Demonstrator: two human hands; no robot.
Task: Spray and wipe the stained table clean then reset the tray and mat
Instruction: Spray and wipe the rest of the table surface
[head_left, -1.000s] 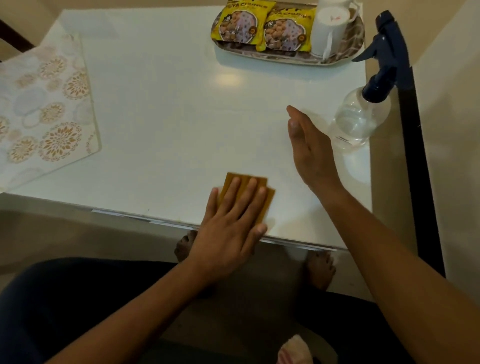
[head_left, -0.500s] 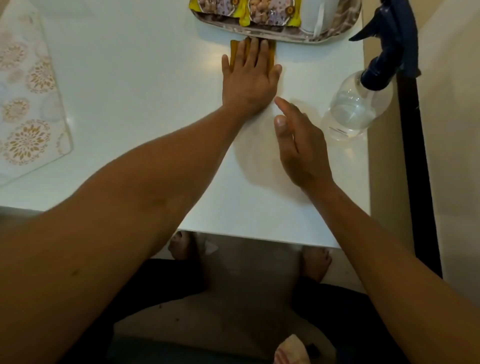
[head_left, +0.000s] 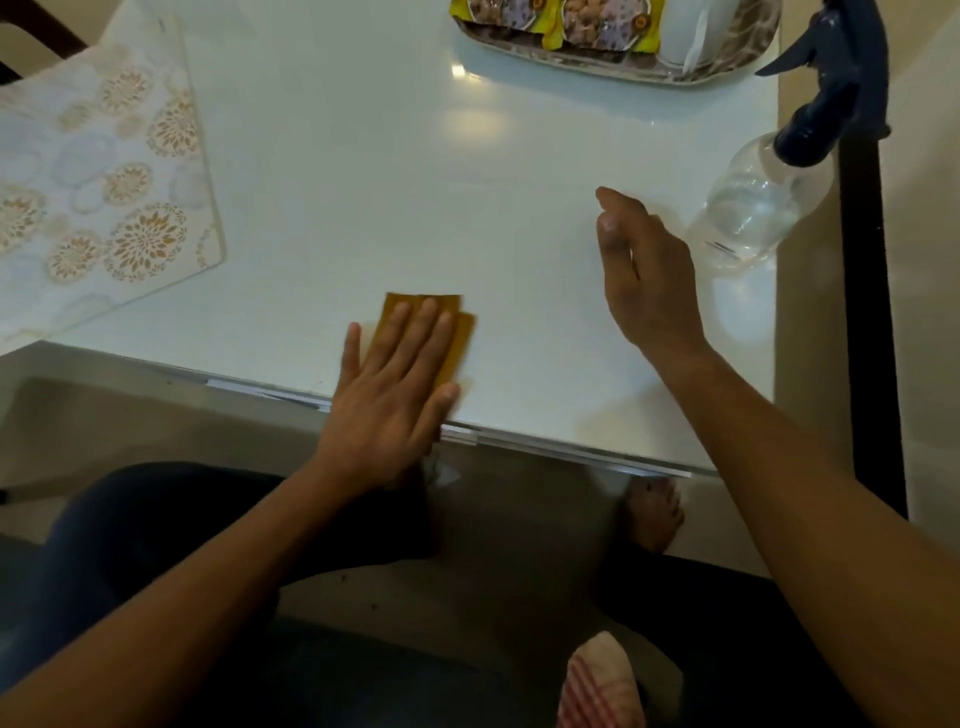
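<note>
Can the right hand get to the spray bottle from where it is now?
Probably yes: the right hand holds nothing and sits just beside the bottle, with only bare table between them.

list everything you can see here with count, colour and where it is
table: 1, white glossy top, fills the middle of the view
cloth: 1, mustard yellow, flat near the table's front edge, under the left hand
spray bottle: 1, clear with dark blue trigger head, right edge of the table
tray: 1, brown patterned, far right of the table
snack packets: 2, yellow, on the tray
mug: 1, white, on the tray beside the packets
mat: 1, pale with gold floral rounds, far left, hanging over the table edge
striped cloth: 1, red and white, bottom of view
left hand: flat, pressing the cloth
right hand: loosely curled above the table, holding nothing
</note>
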